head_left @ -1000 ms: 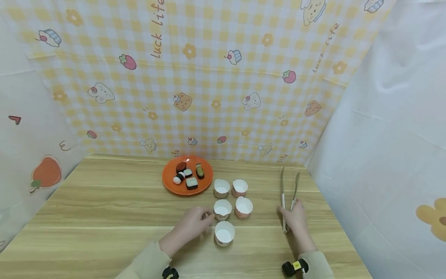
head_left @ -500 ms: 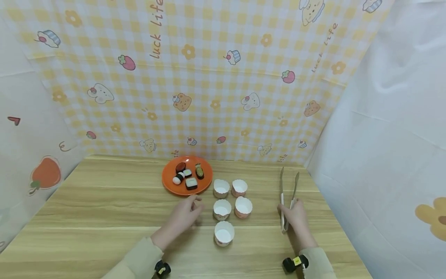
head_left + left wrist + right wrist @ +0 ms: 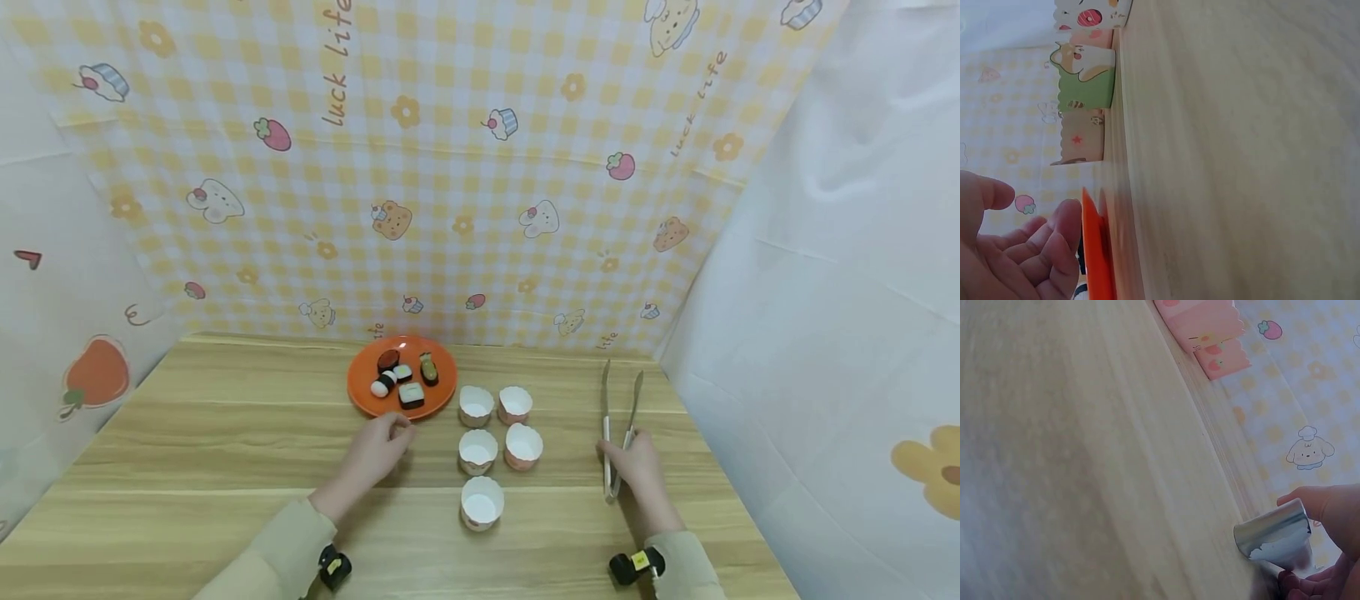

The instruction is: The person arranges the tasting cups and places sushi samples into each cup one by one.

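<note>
My left hand (image 3: 375,447) is at the front edge of the orange plate (image 3: 363,404), fingers loosely bent and nothing between them. In the left wrist view its thumb stands apart from the fingers (image 3: 1038,256), beside the plate's rim (image 3: 1094,244); whether they touch is unclear. Several sushi pieces lie on the plate, among them a white-topped one (image 3: 411,395) and a green-topped one (image 3: 428,369). My right hand (image 3: 639,468) grips the metal tongs (image 3: 607,408) near their hinged end, with the arms spread and the tips pointing to the back. That end (image 3: 1275,531) shows in the right wrist view.
Several paper baking cups stand between the hands: a front cup (image 3: 482,503), two in the middle, and two at the back, including a pink one (image 3: 515,405). A checked cloth (image 3: 450,183) hangs behind the wooden table (image 3: 225,433). White cloth (image 3: 825,333) hangs at the right.
My left hand has moved away from the middle paper cup, leftward and back to the plate's front edge. The right hand and the tongs have stayed in place.
</note>
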The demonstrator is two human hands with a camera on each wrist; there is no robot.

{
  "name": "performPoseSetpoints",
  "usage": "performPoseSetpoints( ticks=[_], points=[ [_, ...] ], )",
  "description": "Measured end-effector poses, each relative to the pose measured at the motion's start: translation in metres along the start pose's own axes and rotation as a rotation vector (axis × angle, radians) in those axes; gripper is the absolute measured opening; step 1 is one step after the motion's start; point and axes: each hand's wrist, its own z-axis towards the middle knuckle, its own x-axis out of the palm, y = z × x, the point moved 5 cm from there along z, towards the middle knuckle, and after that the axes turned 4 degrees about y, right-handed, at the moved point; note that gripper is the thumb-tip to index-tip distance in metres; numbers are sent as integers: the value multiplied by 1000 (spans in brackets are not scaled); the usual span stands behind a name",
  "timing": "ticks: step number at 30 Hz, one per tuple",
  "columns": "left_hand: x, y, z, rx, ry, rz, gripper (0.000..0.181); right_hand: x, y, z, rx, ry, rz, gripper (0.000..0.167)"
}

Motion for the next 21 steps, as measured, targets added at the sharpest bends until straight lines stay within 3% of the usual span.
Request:
performPoseSetpoints(
  ticks=[6, 13, 21],
  points=[
    [-7, 15, 6, -121, -14, -90, 24, 0, -1, 1, 0, -7, -4, 86],
    [-20, 27, 13, -267, -36, -299, 38, -1, 1, 0, -12, -39, 2, 78],
    [-24, 37, 17, -317, -22, -407, 47, -3, 1, -2, -31, -72, -32, 61]
  ],
)
